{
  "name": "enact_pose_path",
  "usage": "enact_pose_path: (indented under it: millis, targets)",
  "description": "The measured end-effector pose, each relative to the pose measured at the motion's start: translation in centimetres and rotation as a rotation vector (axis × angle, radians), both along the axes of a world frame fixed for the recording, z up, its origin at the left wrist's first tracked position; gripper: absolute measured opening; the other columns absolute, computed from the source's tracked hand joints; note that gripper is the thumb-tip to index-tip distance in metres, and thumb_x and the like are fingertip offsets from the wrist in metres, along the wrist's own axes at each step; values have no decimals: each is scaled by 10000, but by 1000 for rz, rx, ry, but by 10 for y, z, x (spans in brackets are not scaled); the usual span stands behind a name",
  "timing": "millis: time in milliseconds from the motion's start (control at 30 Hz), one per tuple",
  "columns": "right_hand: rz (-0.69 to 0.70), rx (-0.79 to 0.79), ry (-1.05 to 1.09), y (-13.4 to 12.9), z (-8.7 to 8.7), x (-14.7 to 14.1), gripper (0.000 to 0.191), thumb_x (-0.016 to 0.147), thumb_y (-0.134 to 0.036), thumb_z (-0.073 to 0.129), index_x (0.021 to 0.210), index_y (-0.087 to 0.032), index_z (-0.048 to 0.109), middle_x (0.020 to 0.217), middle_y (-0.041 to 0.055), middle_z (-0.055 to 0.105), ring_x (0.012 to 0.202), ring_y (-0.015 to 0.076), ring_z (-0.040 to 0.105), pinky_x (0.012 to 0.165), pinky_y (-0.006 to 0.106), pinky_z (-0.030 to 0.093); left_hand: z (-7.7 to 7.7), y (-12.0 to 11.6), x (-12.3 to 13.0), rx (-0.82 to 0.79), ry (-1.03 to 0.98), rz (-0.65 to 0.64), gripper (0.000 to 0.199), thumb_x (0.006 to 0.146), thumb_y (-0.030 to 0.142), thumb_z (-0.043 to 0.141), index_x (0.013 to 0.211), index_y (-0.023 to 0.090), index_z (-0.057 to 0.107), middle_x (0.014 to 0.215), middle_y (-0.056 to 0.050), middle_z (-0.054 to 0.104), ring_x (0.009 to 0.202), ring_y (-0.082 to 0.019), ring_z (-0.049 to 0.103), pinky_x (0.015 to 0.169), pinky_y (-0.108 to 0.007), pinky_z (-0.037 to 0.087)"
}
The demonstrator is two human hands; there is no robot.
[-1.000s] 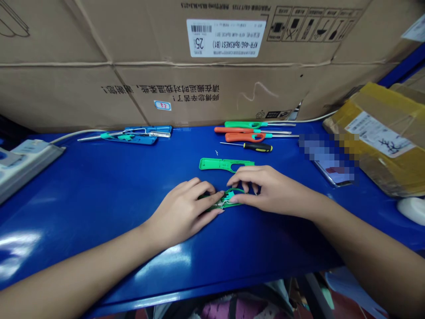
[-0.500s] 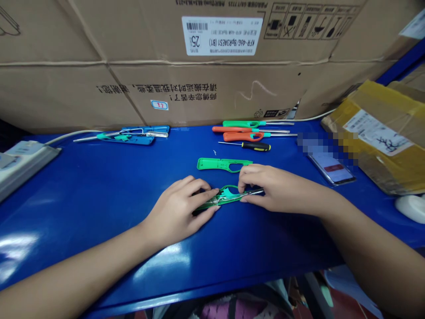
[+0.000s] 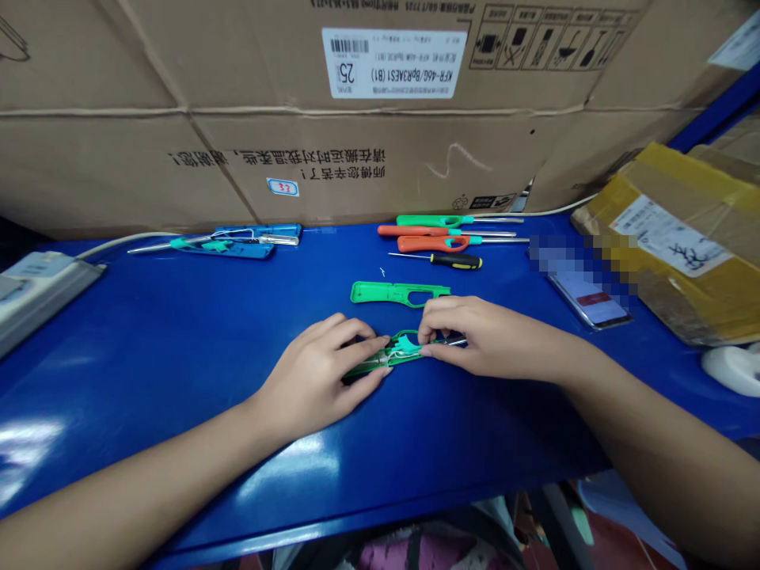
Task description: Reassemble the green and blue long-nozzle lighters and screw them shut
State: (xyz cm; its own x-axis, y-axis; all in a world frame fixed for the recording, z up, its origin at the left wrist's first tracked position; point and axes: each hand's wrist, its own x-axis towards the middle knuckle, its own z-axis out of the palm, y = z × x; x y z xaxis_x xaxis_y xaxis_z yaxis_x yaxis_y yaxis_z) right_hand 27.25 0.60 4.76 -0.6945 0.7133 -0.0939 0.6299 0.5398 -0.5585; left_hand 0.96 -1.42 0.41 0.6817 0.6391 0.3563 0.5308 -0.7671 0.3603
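An opened green lighter (image 3: 407, 345) lies on the blue table, its inner parts and a thin white wire showing. My left hand (image 3: 326, 372) grips the handle end between thumb and fingers. At the other end, where the metal tube starts, my right hand (image 3: 469, 336) pinches the lighter, and its fingers hide part of the tube. Just behind them rests a separate green shell half (image 3: 395, 294), its hollow side up. A black and yellow screwdriver (image 3: 456, 260) lies farther back.
Green and orange lighters (image 3: 427, 244) lie by the cardboard box (image 3: 237, 174). Opened blue lighter parts (image 3: 249, 250) are at the back left, a power strip (image 3: 47, 289) at the left. On the right are a phone (image 3: 590, 299), a taped parcel (image 3: 670, 237) and a white object (image 3: 733, 370).
My right hand's fingertips have moved slightly left along the lighter, toward its green inner part. My left hand keeps its hold. The whole view has shifted a little.
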Motion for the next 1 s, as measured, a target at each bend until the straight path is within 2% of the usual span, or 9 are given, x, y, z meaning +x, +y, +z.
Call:
enact_pose_path:
  millis: [100, 200, 400, 500, 633, 767, 1000]
  targets:
    - [67, 67, 27, 1, -1, 0, 127, 954, -150, 575, 875, -185, 667, 931, 45, 661, 883, 178, 599, 790, 315, 445, 0, 0, 0, -18, -4, -8, 287, 969, 295, 620, 1212, 170, 707, 1046, -90, 684, 888, -210, 605, 805, -363, 521]
    - [101, 162, 9, 2, -1, 2, 142, 973, -168, 560, 876, -175, 664, 912, 49, 644, 876, 181, 591, 781, 314, 444, 0, 1, 0, -25, -6, -14, 283, 971, 293, 619, 1211, 169, 705, 1047, -88, 682, 889, -208, 601, 812, -363, 519]
    - [113, 245, -83, 2, -3, 0, 165, 983, -198, 561, 860, -172, 669, 885, 51, 640, 859, 187, 597, 762, 313, 431, -2, 1, -1, -31, -6, -19, 301, 969, 290, 624, 1233, 165, 697, 1054, -88, 676, 894, -206, 598, 816, -366, 518]
    - [60, 248, -97, 0, -2, 1, 118, 967, -240, 602, 893, -181, 672, 914, 46, 648, 859, 188, 602, 729, 309, 418, -1, 1, 0, -27, -8, -19, 304, 968, 291, 625, 1233, 161, 697, 1050, -88, 675, 889, -206, 596, 811, -367, 519]
    - [3, 147, -119, -2, 2, 4, 114, 931, -308, 662, 955, -197, 661, 981, 33, 649, 868, 184, 598, 719, 306, 414, 0, 1, 0, -18, -10, -17, 302, 967, 289, 626, 1229, 158, 699, 1046, -88, 677, 884, -205, 595, 803, -367, 520]
    - [-41, 23, -126, -2, 4, 3, 77, 903, -243, 682, 960, -197, 658, 1013, 28, 661, 896, 176, 594, 755, 299, 415, -1, 2, 0, -10, -8, -19, 307, 967, 289, 628, 1238, 161, 695, 1054, -85, 677, 893, -203, 599, 812, -366, 520]
    - [-230, -173, -117, 0, 4, -2, 75, 849, -265, 704, 868, -195, 685, 781, -6, 619, 707, 136, 521, 638, 269, 393, -2, 1, 0, -9, -6, -19, 302, 970, 293, 624, 1236, 171, 696, 1051, -85, 679, 896, -205, 607, 816, -364, 521]
